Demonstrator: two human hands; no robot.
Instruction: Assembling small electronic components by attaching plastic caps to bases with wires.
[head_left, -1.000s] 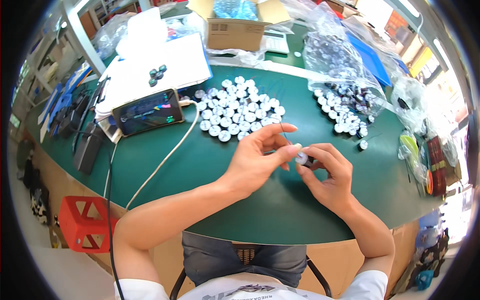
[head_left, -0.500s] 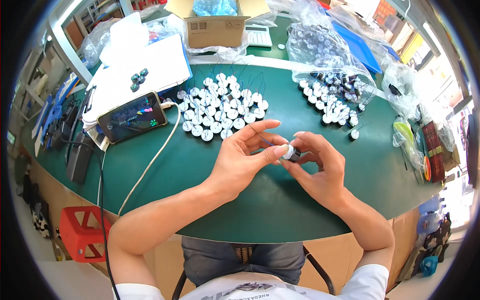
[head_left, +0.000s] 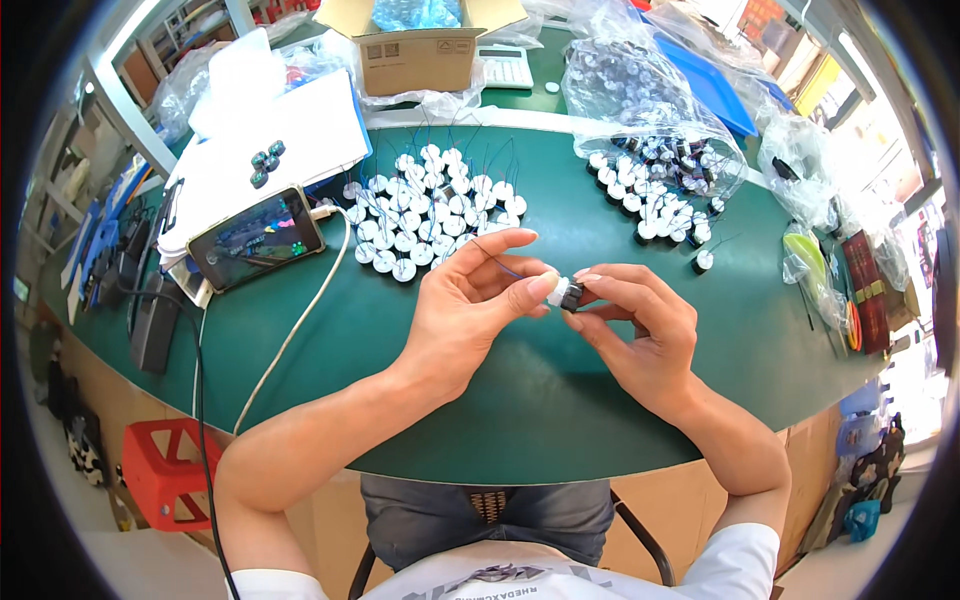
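Observation:
Above the middle of the table, a small round black-and-white wired part (head_left: pixel 567 293) is held between my two hands. My left hand (head_left: pixel 462 308) pinches its white end between thumb and fingers, and a thin dark wire runs up from there past the fingers. The thumb and forefinger of my right hand (head_left: pixel 645 325) grip the ribbed black end. Beyond my left hand stands a large cluster of white-topped round parts (head_left: pixel 415 220) with thin wires sticking up. Farther right is a second group of white-topped parts (head_left: pixel 655 215), spilling from a clear plastic bag (head_left: pixel 640 90).
A phone (head_left: pixel 257 238) with a white cable leans at the left beside white sheets (head_left: pixel 300 135) bearing several small dark parts. An open cardboard box (head_left: pixel 418 65) and a calculator (head_left: pixel 506 68) stand at the back. Tools and a dark red case (head_left: pixel 866 285) lie far right.
The part has turned between my fingers, so its ribbed black end now shows side-on. Both hands hold on to it. The whole view has shifted slightly, and the phone's picture differs.

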